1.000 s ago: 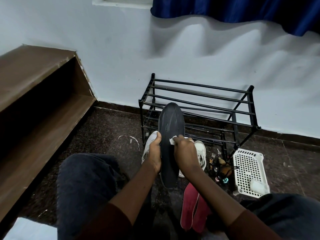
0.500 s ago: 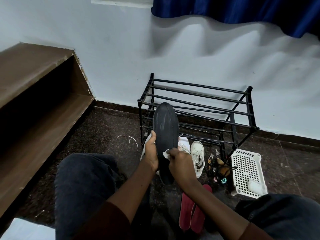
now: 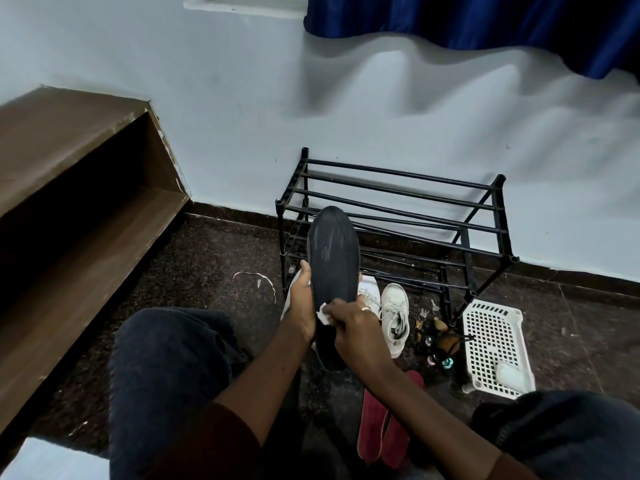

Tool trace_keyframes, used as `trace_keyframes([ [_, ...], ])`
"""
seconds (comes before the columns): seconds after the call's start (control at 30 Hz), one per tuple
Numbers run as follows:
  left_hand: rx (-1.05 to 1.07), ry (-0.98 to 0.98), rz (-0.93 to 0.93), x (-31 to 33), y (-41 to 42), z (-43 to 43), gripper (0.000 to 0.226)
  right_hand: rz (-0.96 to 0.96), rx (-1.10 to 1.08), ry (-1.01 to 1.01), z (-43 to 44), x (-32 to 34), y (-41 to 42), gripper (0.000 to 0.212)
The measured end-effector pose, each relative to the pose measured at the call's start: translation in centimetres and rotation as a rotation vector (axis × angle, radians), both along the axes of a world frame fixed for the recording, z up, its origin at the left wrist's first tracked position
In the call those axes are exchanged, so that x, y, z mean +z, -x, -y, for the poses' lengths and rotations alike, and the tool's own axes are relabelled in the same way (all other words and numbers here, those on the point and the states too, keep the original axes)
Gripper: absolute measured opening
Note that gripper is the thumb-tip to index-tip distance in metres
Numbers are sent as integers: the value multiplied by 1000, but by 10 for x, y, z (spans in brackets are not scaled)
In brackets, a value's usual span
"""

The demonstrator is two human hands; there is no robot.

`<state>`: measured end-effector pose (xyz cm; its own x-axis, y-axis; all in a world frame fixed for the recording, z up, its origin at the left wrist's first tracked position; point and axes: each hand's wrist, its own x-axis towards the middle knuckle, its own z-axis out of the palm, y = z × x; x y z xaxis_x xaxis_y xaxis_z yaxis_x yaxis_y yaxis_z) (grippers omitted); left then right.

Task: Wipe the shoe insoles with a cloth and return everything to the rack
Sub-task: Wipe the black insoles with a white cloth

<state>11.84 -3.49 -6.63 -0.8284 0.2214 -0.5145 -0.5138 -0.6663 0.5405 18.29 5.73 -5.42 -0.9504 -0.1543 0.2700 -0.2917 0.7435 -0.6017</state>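
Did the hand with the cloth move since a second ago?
Yes. The right hand with the cloth slid down the insole, away from the rack.

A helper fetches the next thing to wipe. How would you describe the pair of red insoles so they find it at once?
Find the black metal-bar shoe rack against the white wall. On the dark floor before it, nearer the person than the white lace-up sneaker, lies the pair of red insoles. They alone lie flat and red; the black insole is held up.

We see dim, cool light; the curtain (image 3: pixel 485 26) casts soft wavy shadows on the wall (image 3: pixel 225 116) (edges bend, wide-angle).
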Motion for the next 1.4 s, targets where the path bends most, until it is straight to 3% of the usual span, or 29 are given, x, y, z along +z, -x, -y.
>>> trace_keyframes([
  [0.17, -32, -70, 8, -3, -2, 0, 81, 3, 40, -31, -11, -9, -2, 27],
  [0.3, -74, -1, -47, -6, -2, -1, 73, -31, -60, -91, -8, 0, 16, 14],
  [0.43, -108, 9, -53, -9, -5, -1, 66, -12, -158, -116, -11, 5, 46, 17],
  [0.53, -126, 14, -71, -10, -4, 0, 68, 17, -302, -3, -11, 11, 51, 23],
  [0.67, -158, 21, -85, -16, -2, -1, 67, 271, -468, 266, -16, 19, 51, 21],
  [0.87, -220, 25, -93, -17, -4, 4, 61, 431, -470, 489, -28, 27, 54, 14],
  [1.03, -230, 44, -95, -8, 5, 12, 62, 661, -447, 869, -40, 29, 57, 21],
  [1.3, -245, 20, -149, 5, 18, 11, 90, 815, -303, 872, -40, 27, 44, 21],
  [1.4, -279, -26, -132, -2, 17, 9, 82, 803, -348, 857, -38, 19, 39, 14],
])
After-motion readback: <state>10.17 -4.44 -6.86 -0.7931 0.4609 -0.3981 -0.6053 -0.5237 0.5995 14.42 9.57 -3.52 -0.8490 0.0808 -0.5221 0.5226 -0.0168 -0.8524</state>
